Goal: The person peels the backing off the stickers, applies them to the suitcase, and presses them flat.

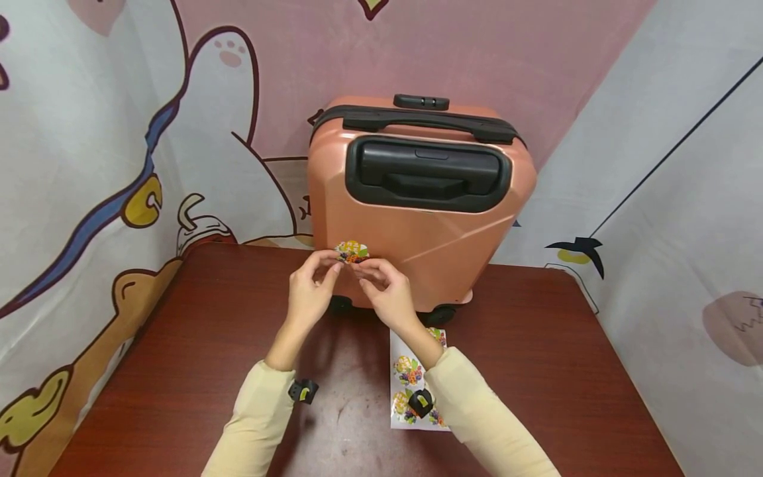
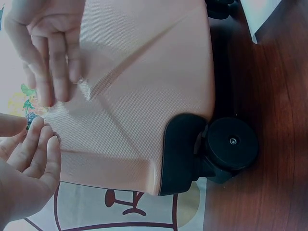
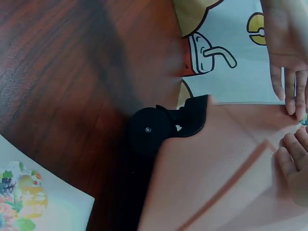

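Observation:
A small fruit-print sticker (image 1: 352, 252) is held up in front of the suitcase's lower left part. My left hand (image 1: 308, 286) pinches its left edge between thumb and fingers, while my right hand (image 1: 389, 291) pinches the right edge. The pinkish-orange suitcase (image 1: 411, 245) stands upright on the table, its black handle recess facing me. In the left wrist view the sticker (image 2: 24, 103) shows partly between both hands, close to the suitcase shell (image 2: 144, 86). Only a sliver of it appears at the edge of the right wrist view.
A white sticker sheet (image 1: 408, 417) with several fruit prints lies on the brown table (image 1: 226, 371), below my right forearm. Black wheels (image 1: 441, 314) support the suitcase. Cartoon-printed cloth (image 1: 286, 66) hangs behind and at both sides.

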The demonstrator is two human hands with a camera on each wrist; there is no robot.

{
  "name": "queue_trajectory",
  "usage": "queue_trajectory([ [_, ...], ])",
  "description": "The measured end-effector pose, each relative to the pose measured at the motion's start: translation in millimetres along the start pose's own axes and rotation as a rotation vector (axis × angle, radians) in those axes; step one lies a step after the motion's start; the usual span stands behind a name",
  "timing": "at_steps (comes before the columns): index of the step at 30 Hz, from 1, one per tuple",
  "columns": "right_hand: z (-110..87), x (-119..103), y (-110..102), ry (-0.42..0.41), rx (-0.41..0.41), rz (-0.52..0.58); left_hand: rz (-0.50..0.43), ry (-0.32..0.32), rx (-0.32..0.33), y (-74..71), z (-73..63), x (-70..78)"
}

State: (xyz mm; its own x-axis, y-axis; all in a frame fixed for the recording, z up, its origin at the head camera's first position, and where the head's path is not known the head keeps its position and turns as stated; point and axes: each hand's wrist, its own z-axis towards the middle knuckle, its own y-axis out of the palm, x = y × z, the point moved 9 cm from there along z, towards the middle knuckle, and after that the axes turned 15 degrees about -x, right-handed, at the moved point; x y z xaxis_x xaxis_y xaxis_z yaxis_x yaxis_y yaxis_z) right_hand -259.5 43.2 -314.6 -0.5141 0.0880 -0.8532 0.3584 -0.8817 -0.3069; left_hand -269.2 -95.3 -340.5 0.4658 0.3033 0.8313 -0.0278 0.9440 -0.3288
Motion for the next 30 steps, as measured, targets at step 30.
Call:
queue_trajectory([
  [30,10.5,-3,-28,-0.083,0.085,-0.034,0.005,0.015,0.010,-0.7,1.0,0.1],
])
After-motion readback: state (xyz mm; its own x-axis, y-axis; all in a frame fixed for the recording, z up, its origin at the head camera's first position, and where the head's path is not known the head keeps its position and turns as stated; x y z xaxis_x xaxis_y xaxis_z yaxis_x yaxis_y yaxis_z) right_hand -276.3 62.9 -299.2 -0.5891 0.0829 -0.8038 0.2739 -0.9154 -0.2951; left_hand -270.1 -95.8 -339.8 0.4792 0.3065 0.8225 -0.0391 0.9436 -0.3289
